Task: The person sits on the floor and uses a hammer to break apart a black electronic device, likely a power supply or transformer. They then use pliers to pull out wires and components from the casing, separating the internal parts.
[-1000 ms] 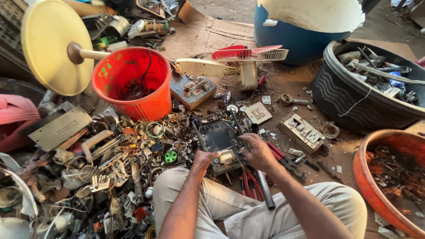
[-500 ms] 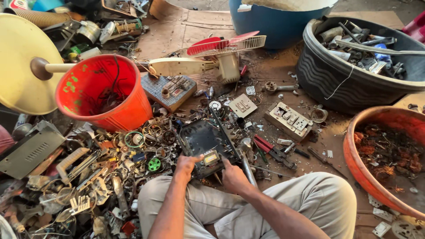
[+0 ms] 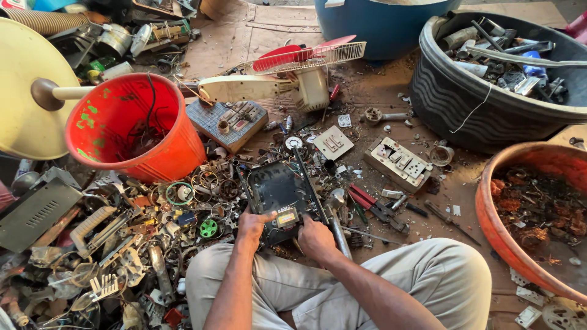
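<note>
A black plastic device casing (image 3: 278, 189) lies on the ground in front of my knees, with a small yellowish part (image 3: 287, 217) at its near edge. My left hand (image 3: 252, 225) grips the casing's near left corner. My right hand (image 3: 315, 237) presses on the near right edge beside the small part. A long dark metal rod (image 3: 309, 183) runs across the casing towards my right hand; whether that hand holds it I cannot tell.
An orange bucket (image 3: 164, 156) with dark wires stands at the left, by a pale yellow fan base (image 3: 24, 91). A black tub (image 3: 465, 116) of metal scrap and an orange basin (image 3: 498, 232) are at the right. Several scrap parts, switch plates (image 3: 397, 162) and red-handled pliers (image 3: 367, 198) litter the ground.
The view has shifted, so the scene now sits lower and more to the right in the frame. Both hands stay on the black casing's near edge, with little visible movement.
</note>
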